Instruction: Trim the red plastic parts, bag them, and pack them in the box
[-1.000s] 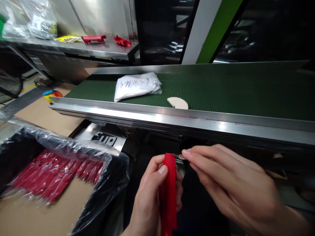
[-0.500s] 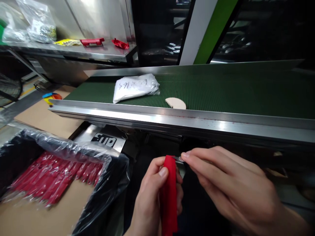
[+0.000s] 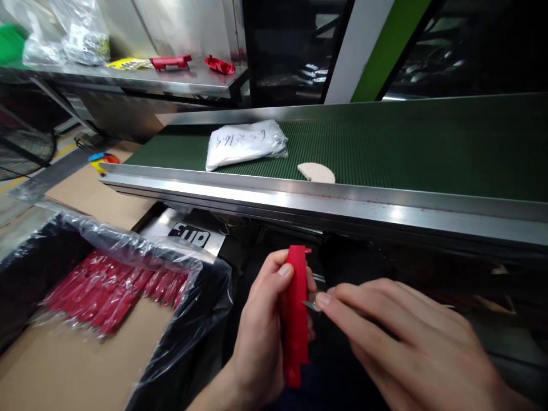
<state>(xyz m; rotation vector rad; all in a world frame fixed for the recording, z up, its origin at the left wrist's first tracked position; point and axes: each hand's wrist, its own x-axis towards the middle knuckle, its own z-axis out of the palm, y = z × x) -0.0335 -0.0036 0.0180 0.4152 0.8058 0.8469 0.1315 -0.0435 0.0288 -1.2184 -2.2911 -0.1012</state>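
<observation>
— So, what is lying off to the left?

— Bagged red parts [image 3: 107, 291] are sitting in a cardboard box [image 3: 77, 365] lined with clear plastic. Farther back, a steel bench [image 3: 141, 83] is carrying two loose red pieces [image 3: 171, 61] and some plastic bags [image 3: 81, 34].

— And in the middle?

— The left hand [image 3: 261, 331] is closing its grip around a red plastic handle [image 3: 296, 314], holding it upright just below the conveyor's steel rail [image 3: 299, 200]. The rail is running right across the view between the hands and the green belt [image 3: 406, 154].

— Anything lying on the belt?

— A white bag with handwriting [image 3: 244, 142] and, just beside it, a pale half-round piece [image 3: 315, 172].

— And the right side?

— The right hand [image 3: 411, 348] is pinching a small metal blade [image 3: 311, 305] between its fingertips, its tip touching the handle's edge.
</observation>
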